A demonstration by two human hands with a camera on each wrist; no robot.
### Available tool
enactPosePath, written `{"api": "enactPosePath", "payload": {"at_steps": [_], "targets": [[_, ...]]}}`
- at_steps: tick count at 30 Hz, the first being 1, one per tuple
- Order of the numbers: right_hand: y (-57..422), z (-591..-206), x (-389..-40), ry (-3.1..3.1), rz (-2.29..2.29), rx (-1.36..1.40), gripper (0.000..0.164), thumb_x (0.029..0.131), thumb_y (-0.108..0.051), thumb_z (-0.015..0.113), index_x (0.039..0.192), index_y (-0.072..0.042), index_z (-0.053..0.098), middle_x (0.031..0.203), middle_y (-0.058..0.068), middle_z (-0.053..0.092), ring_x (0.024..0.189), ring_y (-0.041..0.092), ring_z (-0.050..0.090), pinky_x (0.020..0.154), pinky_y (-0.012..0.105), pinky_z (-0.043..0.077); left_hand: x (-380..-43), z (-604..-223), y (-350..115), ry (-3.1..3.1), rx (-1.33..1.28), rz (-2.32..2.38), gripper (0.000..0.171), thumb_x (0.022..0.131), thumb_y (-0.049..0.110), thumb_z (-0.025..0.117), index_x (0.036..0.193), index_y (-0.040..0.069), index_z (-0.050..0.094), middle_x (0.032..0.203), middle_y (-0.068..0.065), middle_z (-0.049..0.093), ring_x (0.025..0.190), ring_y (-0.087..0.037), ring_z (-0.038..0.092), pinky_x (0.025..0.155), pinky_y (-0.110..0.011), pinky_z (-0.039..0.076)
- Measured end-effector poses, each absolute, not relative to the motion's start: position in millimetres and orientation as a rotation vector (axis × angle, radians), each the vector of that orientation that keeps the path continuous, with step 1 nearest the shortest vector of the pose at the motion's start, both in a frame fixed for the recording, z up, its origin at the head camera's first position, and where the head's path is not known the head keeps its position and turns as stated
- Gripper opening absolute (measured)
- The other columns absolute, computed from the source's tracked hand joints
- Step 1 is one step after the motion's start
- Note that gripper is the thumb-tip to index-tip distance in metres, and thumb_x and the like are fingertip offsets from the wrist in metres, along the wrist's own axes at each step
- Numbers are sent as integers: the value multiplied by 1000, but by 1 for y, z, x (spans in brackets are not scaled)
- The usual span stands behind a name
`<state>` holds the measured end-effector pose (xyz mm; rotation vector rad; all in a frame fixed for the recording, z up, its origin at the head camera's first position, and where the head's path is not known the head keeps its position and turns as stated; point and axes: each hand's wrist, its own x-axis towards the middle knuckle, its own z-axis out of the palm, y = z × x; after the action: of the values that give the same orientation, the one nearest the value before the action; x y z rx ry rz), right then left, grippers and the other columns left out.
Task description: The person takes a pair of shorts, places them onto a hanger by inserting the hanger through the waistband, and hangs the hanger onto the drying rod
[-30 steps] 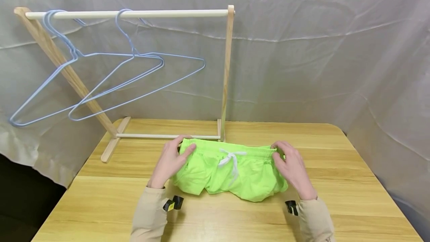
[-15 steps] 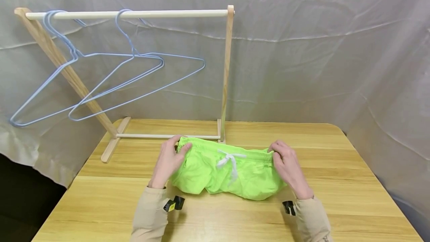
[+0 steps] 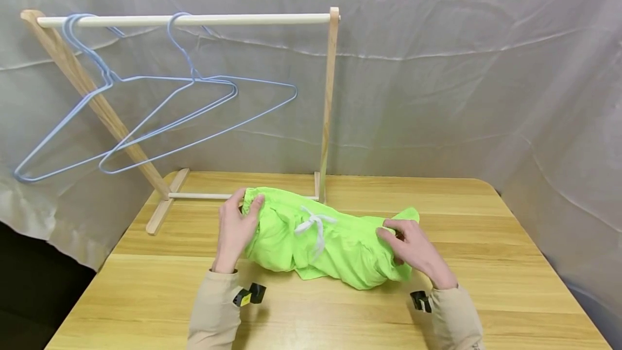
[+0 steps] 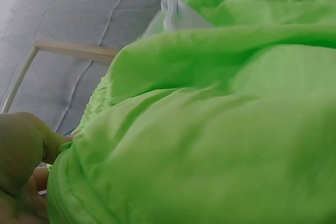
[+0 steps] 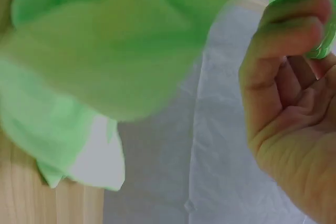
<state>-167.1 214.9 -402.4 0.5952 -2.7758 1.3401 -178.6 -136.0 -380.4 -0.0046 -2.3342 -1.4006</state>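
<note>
Bright neon-green drawstring shorts (image 3: 335, 236) are held bunched at the waistband, low over the wooden table, the white bow (image 3: 313, 226) facing me. At the left end my left hand (image 3: 236, 231) pinches the waistband, thumb in front and the other fingers behind. My right hand (image 3: 413, 244) holds the other end of the waistband between thumb and fingers, lower than the left. A loose corner of green cloth sticks up behind it. The right wrist view has the curled fingers (image 5: 286, 40) at the gathered waistband, with slack cloth (image 5: 121, 51) hanging alongside.
Beyond the shorts at the left stands a wooden clothes rack (image 3: 332, 101). Several blue wire hangers (image 3: 194, 123) hang from its top bar. The wooden table (image 3: 486, 263) reaches back to a grey fabric backdrop (image 3: 437, 96).
The left hand has moved left and slightly up with its end of the waistband. The right hand has dipped, tilting the waistband down to the right, and a green corner now shows behind it.
</note>
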Motion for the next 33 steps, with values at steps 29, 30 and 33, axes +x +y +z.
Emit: {"api": "enactPosePath", "payload": {"at_steps": [29, 30, 33], "targets": [[212, -394, -170, -2293, 1071, 301, 12, 96, 10, 56, 102, 9, 66, 86, 26, 69, 75, 29, 70, 64, 32, 60, -178, -381, -141, -2486, -206, -1493, 19, 99, 17, 65, 110, 2, 67, 98, -19, 71, 55, -4, 49, 55, -20, 47], [212, -393, -170, -2296, 1110, 299, 13, 96, 10, 55, 103, 9, 65, 83, 24, 67, 71, 22, 67, 61, 25, 58, -177, -381, -142, -2518, -227, -1483, 20, 98, 15, 65, 112, 2, 67, 107, -20, 71, 57, -7, 52, 59, -22, 49], [213, -393, -169, -2310, 1204, 321, 15, 98, 9, 51, 104, 6, 65, 75, 13, 58, 63, 2, 48, 53, 16, 42, -177, -383, -149, -2667, -301, -1435, 25, 97, 12, 66, 119, 1, 65, 122, -22, 69, 76, -16, 66, 69, -28, 56]]}}
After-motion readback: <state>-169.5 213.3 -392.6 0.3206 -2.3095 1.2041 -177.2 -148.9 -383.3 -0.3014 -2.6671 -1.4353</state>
